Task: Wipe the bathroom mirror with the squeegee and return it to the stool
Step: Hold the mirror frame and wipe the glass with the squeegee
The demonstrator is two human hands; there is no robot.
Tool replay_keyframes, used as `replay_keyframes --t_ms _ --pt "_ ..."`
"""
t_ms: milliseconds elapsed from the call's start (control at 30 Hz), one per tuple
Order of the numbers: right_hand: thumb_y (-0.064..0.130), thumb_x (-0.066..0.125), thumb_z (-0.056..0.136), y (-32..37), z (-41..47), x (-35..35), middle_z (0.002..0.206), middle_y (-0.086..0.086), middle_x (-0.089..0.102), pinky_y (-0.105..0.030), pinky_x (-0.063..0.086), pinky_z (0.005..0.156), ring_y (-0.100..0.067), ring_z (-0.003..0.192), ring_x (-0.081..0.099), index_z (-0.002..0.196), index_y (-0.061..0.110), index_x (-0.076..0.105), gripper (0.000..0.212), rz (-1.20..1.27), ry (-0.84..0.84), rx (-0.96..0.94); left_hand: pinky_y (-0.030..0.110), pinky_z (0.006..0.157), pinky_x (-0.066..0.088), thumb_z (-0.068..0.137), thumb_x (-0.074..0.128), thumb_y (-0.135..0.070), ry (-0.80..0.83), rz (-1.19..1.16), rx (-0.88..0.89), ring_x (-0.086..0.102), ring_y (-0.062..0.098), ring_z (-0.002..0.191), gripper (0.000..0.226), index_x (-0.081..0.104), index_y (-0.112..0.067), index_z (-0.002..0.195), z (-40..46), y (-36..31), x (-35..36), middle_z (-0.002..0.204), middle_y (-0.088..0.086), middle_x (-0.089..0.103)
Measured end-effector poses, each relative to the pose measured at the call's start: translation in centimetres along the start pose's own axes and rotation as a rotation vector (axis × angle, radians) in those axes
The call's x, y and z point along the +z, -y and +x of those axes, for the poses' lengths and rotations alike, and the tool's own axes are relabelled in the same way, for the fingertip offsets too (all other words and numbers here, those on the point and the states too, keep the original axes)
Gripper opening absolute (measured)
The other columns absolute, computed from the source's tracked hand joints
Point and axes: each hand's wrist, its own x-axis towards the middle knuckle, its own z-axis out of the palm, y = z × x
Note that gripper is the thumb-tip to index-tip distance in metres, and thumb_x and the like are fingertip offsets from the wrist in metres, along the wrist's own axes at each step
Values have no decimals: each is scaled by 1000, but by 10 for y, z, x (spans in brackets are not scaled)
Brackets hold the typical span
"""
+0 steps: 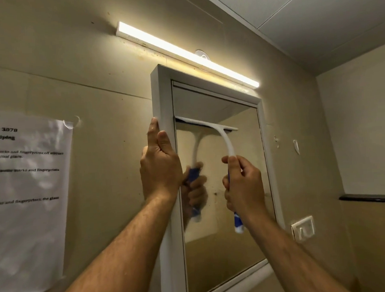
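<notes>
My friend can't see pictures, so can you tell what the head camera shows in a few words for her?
The right hand presses a white and blue squeegee against the upper part of a bathroom mirror, while the left hand grips the mirror's white frame. A lit light bar hangs above, and a printed sheet is stuck on the wall at left.
</notes>
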Motion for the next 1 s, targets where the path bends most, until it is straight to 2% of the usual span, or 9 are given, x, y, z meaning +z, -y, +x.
replay_keyframes --t_ms 167,333,433,500,567,733,867,1000 --pt "36 39 101 21 20 -4 65 -5 49 -22 32 40 -11 45 38 106 19 62 29 -47 -2 0 28 49 47 95 13 -54 -26 -24 -8 54 19 59 53 20 -43 146 -2 0 0 79 16 57" --pt "38 42 100 41 32 -4 67 -6 50 -20 33 34 -8 42 39 109 20 62 28 33 43 45 37 57 56 99 16 -49 -20 -27 -33 58 19 66 47 22 -41 146 -3 -3 -2 88 14 61" --pt "41 43 98 23 11 -9 66 -8 50 -23 33 35 -11 43 38 107 27 63 26 48 71 74 32 59 54 101 20 -47 -15 -40 -47 61 17 71 46 29 -32 143 -4 -4 -4 95 10 63" --pt "43 44 97 7 -9 -15 64 -6 51 -24 34 36 -12 43 39 106 31 64 25 69 82 96 19 52 45 102 22 -46 -26 -34 -86 60 10 69 46 44 -19 131 -5 -4 -3 86 2 63" --pt "44 45 96 -4 -24 -19 60 -4 52 -23 35 36 -11 43 40 104 33 64 23 84 81 115 13 46 35 102 23 -46 -36 -10 -133 57 6 63 45 53 -14 112 -5 -4 -3 73 -4 57" --pt "41 44 98 7 -3 -21 61 -3 55 -22 37 36 -10 43 43 107 29 64 25 56 70 85 15 44 31 101 20 -49 -25 57 -167 49 4 56 45 51 -16 95 -3 -3 -3 69 -4 51" --pt "41 46 97 32 33 -15 64 -5 56 -23 37 36 -10 43 43 111 28 64 26 107 96 94 17 45 32 100 19 -52 -17 79 -182 50 5 58 47 50 -17 96 -2 -3 -3 70 -3 51" --pt "43 49 96 24 25 -17 65 -7 57 -23 37 37 -10 43 44 114 30 64 27 166 130 130 18 46 33 100 19 -53 -11 104 -178 50 5 59 47 50 -18 98 -2 -4 -4 70 -4 51"
